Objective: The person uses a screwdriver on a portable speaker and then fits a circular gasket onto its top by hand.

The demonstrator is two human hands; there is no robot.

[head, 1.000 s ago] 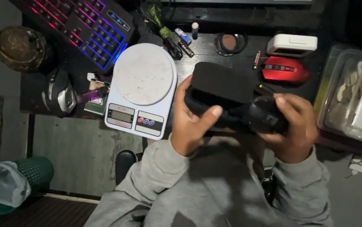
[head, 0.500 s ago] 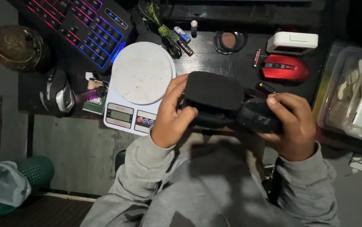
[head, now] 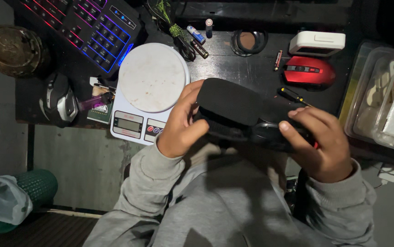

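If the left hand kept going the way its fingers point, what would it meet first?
The left hand grips the black headset, its fingers pointing up-right across the desk. Past the headset, the first thing in that line looks like the black ring, though depth is unclear.

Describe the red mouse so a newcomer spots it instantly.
Start at the dark desk and go to its right part, beyond the white kitchen scale. The red mouse lies just below a white box; it is the only glossy red thing there.
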